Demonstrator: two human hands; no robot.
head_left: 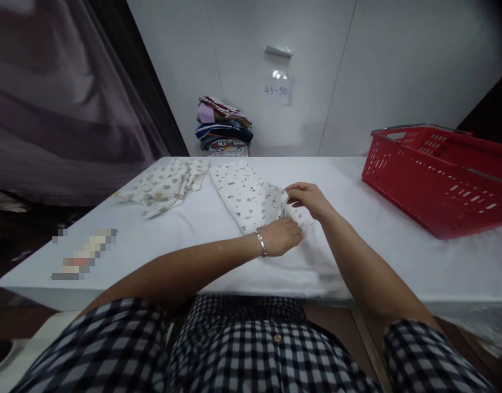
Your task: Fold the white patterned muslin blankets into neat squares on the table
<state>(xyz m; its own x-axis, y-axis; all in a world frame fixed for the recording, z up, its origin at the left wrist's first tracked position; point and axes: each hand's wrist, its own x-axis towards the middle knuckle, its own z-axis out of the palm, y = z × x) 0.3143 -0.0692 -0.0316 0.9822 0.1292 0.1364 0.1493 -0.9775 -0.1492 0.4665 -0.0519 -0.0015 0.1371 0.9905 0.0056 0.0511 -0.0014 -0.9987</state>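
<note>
Left of the red basket point(423, 191), printed white cloth point(240, 194), long axis slanting, gathered end nearer the basket. Right hand point(306, 197) pinching cloth edge; left hand point(280, 237) curled alongside, grip can't be told.

Reference centre: first garment point(240, 196), on the table point(377, 256). On the same surface: second garment point(164, 183) — 9 o'clock; obscured item point(87, 254) — 8 o'clock; basket point(418, 188), 3 o'clock. Clothes stack point(224, 130): 11 o'clock, before the wall point(242, 43).

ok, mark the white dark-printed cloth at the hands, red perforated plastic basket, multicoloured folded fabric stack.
White dark-printed cloth point(236, 191): head view, flat left part.
Red perforated plastic basket point(433, 191): head view, outer wall.
Multicoloured folded fabric stack point(224, 131): head view, middle layers.
</note>
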